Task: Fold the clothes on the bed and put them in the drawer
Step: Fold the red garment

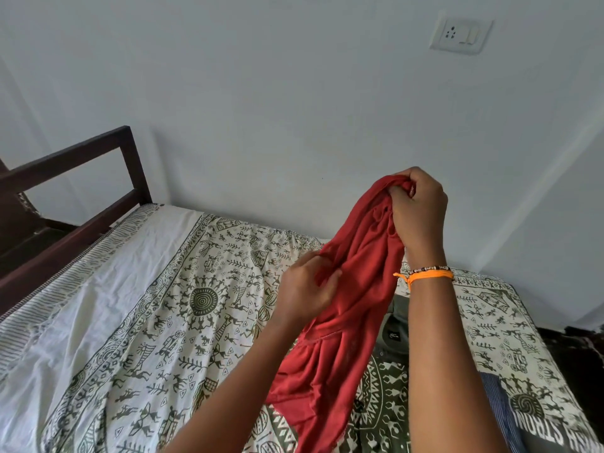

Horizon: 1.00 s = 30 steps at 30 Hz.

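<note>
A red garment (343, 322) hangs bunched above the bed (130, 305). My right hand (418, 210) grips its top end, raised high near the wall. Lower and to the left, my left hand (304, 289) pinches a fold of the same red cloth. The garment's lower part drapes down onto the patterned sheet. Under my right forearm lies a grey-green shirt (394, 328) with a small black label, partly hidden by the red cloth. At the lower right edge lies a grey garment with white lettering (549, 429) beside blue striped cloth (496, 403).
The bed has a white sheet printed with dark green figures and a dark wooden frame (81, 191) at the left. A pale wall runs along the far side, with a switch socket (461, 34) high on the right. No drawer is in view.
</note>
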Motion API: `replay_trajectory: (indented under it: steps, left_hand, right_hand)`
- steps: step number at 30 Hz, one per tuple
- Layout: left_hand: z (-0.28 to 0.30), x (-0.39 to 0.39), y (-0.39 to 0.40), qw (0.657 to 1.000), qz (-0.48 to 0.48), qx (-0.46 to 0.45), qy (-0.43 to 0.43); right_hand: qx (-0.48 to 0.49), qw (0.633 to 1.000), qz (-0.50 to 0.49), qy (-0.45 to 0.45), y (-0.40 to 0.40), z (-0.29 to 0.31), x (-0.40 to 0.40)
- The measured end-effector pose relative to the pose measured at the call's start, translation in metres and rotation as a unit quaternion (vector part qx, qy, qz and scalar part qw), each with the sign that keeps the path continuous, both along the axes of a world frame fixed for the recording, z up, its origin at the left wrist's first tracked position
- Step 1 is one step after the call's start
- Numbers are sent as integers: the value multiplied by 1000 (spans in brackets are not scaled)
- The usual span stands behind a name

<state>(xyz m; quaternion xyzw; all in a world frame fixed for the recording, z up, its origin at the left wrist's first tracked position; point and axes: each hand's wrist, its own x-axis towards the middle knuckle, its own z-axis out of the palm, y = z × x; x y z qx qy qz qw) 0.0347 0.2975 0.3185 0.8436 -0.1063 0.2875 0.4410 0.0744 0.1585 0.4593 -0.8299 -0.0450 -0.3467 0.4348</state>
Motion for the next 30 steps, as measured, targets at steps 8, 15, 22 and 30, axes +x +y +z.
replay_trajectory:
  steps: [8,15,22,30]
  left_hand:
    - [-5,13,11,993,-26,-87,79]
    - [-3,16,26,967,-111,-178,142]
    - [3,19,47,981,-29,-171,84]
    - [58,32,36,989,-117,52,67]
  right_hand:
    - [20,1000,-14,13,-8,-2,-5]
    - [40,998,12,39,-14,-3,-3]
    - [-3,993,-35,114,-22,-17,9]
    - [-134,937,197,258,9,-37,-5]
